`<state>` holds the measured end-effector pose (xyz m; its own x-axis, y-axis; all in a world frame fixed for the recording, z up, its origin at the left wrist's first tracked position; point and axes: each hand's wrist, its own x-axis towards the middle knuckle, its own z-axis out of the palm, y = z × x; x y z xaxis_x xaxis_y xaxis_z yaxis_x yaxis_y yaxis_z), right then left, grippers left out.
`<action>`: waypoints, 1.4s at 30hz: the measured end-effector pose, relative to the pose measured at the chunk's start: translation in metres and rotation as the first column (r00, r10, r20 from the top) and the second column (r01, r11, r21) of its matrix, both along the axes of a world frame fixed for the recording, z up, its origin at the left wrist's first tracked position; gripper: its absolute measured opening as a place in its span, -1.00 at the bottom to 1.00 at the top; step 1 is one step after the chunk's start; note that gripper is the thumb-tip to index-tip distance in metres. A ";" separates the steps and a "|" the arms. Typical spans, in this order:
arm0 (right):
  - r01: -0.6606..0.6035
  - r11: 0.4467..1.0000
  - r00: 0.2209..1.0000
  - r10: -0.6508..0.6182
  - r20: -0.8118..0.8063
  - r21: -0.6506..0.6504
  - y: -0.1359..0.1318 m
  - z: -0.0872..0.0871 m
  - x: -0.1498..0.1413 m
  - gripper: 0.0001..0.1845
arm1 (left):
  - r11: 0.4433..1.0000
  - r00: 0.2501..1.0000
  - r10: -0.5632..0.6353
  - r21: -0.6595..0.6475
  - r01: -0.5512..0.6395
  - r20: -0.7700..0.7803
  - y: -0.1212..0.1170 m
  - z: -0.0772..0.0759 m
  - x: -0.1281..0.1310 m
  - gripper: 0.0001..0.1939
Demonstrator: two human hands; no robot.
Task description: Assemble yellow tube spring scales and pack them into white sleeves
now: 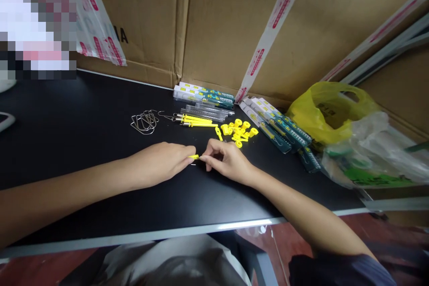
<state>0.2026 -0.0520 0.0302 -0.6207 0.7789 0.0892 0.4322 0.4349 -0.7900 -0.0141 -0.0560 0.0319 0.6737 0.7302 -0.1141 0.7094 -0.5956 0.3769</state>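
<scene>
Between thumb and fingers, my left hand (164,163) pinches a small yellow plastic piece (194,157) above the black table. My right hand (229,161) meets it from the other side, thumb and forefinger closed at the piece's end; what lies in that pinch is too small to name. Just beyond the hands is a loose pile of yellow plastic caps and rings (238,133). Yellow rods with metal ends and hooks (201,122) lie left of the pile, in front of clear plastic tubes (208,112). Farther left sits a tangle of bent wire hooks (145,123).
Printed narrow boxes (204,93) are stacked at the back, with more boxes (276,123) fanned out to the right. A yellow plastic bag (318,118) and a clear bag (372,152) sit at the right end. Tall cardboard (228,22) stands behind the black table (161,214).
</scene>
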 end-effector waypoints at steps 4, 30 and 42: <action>0.000 0.998 0.999 -0.003 -0.036 -0.068 0.002 -0.001 0.001 -0.71 | 1.000 1.000 -0.003 -0.027 0.003 -0.015 -0.002 0.003 0.002 -0.75; -0.042 0.998 0.994 0.038 0.099 0.042 0.000 0.007 0.001 -0.89 | 0.996 0.998 0.063 -0.067 -0.063 -0.005 -0.003 0.004 0.004 -0.79; 0.026 0.976 0.985 -0.062 0.163 0.218 -0.005 0.002 -0.005 -0.86 | 0.998 0.993 0.066 0.023 -0.064 -0.099 -0.006 0.000 0.005 -0.79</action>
